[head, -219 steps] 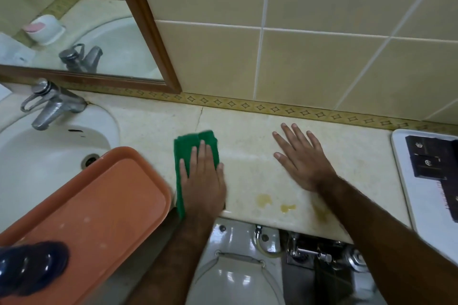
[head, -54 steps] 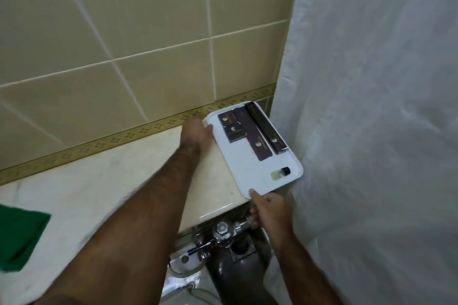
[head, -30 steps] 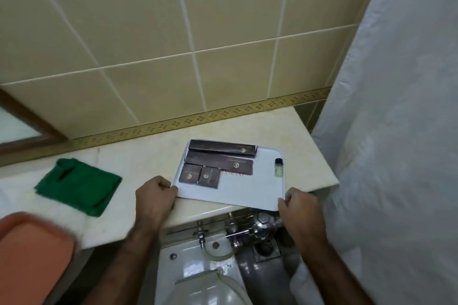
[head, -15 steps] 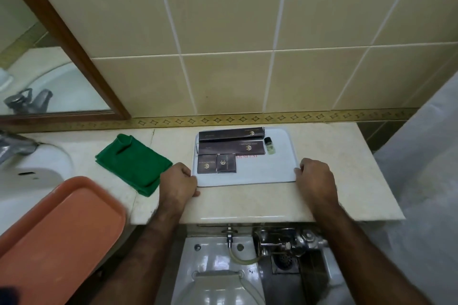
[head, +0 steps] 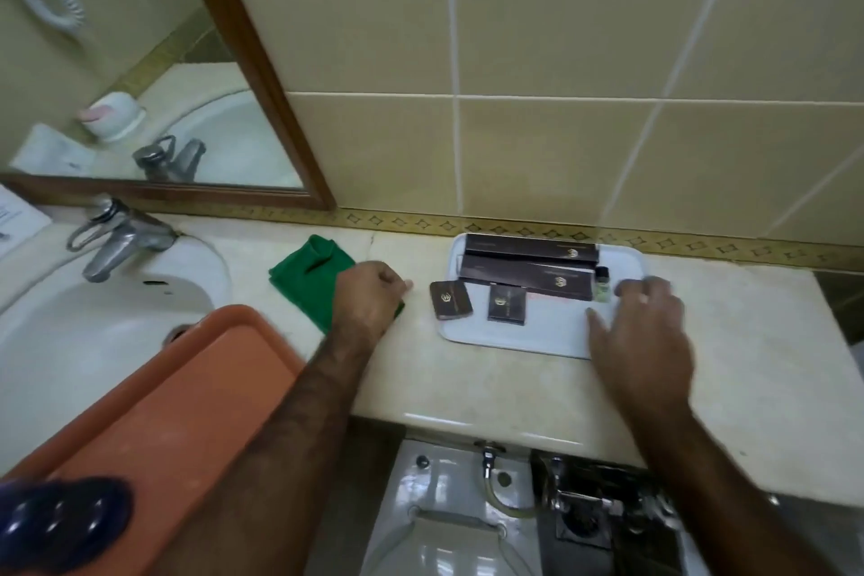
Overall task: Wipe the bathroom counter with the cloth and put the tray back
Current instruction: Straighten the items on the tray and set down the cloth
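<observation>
Tray [head: 537, 337] under right hand [head: 640, 332] (counter-set), cloth [head: 306, 269] left

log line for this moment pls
white rectangular tray: on beige counter | left hand: over green cloth | right hand: at tray

I see soft, even indoor light with faint shadows. My right hand [head: 640, 332] is motion-blurred, straight lines bow at the wide-angle edges.
</observation>
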A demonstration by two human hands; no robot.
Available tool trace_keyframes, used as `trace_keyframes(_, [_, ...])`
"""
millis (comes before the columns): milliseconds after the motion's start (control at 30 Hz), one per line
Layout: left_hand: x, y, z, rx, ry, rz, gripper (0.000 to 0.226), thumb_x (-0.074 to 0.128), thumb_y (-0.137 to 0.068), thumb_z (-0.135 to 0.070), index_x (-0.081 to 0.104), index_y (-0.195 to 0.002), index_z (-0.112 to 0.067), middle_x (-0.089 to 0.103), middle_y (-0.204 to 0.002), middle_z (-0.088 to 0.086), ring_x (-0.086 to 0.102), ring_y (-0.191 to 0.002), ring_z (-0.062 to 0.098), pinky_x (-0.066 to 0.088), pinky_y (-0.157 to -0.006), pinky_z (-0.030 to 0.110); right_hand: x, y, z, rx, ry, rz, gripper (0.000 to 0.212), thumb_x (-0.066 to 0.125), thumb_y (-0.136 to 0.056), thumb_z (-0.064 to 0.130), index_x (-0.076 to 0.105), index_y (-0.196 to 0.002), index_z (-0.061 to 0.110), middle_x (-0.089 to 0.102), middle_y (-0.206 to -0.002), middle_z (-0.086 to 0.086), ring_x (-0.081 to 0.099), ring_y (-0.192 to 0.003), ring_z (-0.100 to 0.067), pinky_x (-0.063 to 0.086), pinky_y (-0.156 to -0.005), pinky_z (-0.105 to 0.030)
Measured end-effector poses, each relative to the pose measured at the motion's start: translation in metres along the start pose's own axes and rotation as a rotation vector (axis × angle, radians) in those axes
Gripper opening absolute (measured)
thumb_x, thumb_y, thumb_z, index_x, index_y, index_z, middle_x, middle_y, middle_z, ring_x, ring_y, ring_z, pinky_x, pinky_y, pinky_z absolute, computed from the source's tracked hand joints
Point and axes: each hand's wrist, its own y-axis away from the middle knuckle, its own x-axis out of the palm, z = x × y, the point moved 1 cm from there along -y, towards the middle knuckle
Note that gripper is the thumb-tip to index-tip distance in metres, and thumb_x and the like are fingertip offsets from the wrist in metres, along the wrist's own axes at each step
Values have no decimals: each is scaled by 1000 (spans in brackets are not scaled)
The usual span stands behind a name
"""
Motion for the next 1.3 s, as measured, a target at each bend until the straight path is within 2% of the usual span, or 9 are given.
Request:
trace_keyframes(133, [-57, -41, 44, 34, -165, -255, 31, 71, -91, -35, 74, -112, -12, 74, -110, 7, 67, -102, 25, 50, -93, 33, 20, 23, 120, -432, -269, 159, 31, 61, -98, 26, 62, -125, 12, 61, -131, -10, 58, -118, -28, 54, -91, -40])
trace_keyframes(300, [-81, -81, 82, -59, -423, -140, 74, 67, -85, -61, 56, -132, -5, 58, -131, 17, 54, -123, 35, 49, -98, 45, 57, 20, 221, -518, -255, 338, 27, 51, -103, 23, 66, -119, 7, 66, -118, -13, 60, -110, -31, 49, -94, -41])
trace_keyframes(433, [-78, -92, 92, -41, -471, -31, 69, 67, -85, -61, 61, -123, -4, 62, -124, 19, 60, -114, 37, 50, -89, 42, 84, 11, 252, -425, 30, 432, 29, 54, -103, 23, 62, -122, 4, 62, -124, -18, 59, -115, -34, 51, -93, -41])
trace_keyframes(633, [-73, -93, 87, 1, -335, 42, 40, 69, -94, -31, 65, -118, 0, 67, -123, 18, 62, -115, 35, 48, -87, 35, 86, 10, 265, -139, -58, 474, 29, 61, -94, 15, 67, -119, 1, 67, -122, -20, 65, -112, -37, 56, -89, -40])
trace_keyframes(800, [-101, -81, 83, -24, -41, -49, 27, 66, -94, -23, 71, -112, -4, 72, -114, 13, 67, -103, 29, 48, -80, 28, 51, 5, 274, 38, -402, 505, 27, 60, -90, 14, 68, -114, 2, 69, -116, -18, 64, -105, -34, 46, -75, -31])
trace_keyframes(933, [-151, -59, 73, -7, 244, -220, 26, 70, -90, -27, 76, -110, -12, 76, -106, 6, 70, -96, 24, 56, -90, 31, 4, 19, 299, 107, -796, 586, 6, 63, -91, 17, 62, -95, 12, 69, -108, -13, 68, -97, -28, 63, -81, -46])
trace_keyframes(1033, [-193, -35, 75, -8, 384, -358, 27, 73, -79, -32, 77, -103, -20, 74, -89, -7, 71, -86, 17, 58, -84, 30, -22, 44, 319, 163, -1101, 764, 4, 58, -95, 18, 59, -97, 15, 70, -105, -10, 70, -91, -21, 65, -64, -37])
trace_keyframes(1167, [-227, -5, 104, -114, 502, -384, 13, 65, -69, -33, 65, -80, -26, 69, -86, -6, 68, -88, 20, 57, -82, 34, -23, 79, 335, 323, -1468, 1072, 17, 56, -99, 13, 59, -114, 7, 71, -118, -20, 73, -108, -32, 62, -91, -53])
trace_keyframes(1300, [-216, 6, 152, -305, 243, -265, 32, 62, -80, -25, 64, -109, -11, 68, -111, 13, 64, -101, 33, 54, -89, 40, 11, 123, 339, 427, -1402, 1213, 18, 51, -102, 8, 58, -117, 2, 73, -119, -20, 71, -114, -32, 58, -100, -52])
